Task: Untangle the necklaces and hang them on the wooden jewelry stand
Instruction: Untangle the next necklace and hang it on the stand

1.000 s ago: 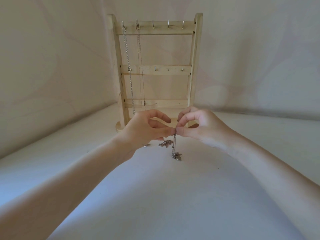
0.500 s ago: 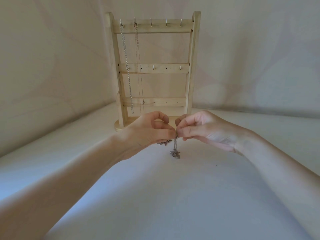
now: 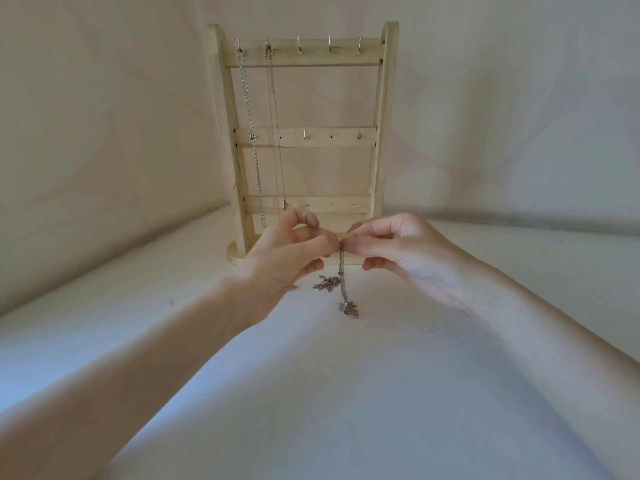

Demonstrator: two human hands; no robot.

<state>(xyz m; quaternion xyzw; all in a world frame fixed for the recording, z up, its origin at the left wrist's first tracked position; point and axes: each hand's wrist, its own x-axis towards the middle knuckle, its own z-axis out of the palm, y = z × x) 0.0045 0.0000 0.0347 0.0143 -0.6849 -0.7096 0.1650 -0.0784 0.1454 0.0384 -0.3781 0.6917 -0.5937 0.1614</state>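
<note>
Head view showed the left hand [image 3: 284, 261] and right hand [image 3: 394, 251] meeting just in front of the wooden jewelry stand [image 3: 304, 136], thumbs and forefingers of both pinching one necklace [image 3: 343, 282] at its top. Its pendant end hung down, perhaps touching the white surface [image 3: 346, 393]. Two chains [image 3: 263, 133] hung from the stand's top-left hooks.
</note>
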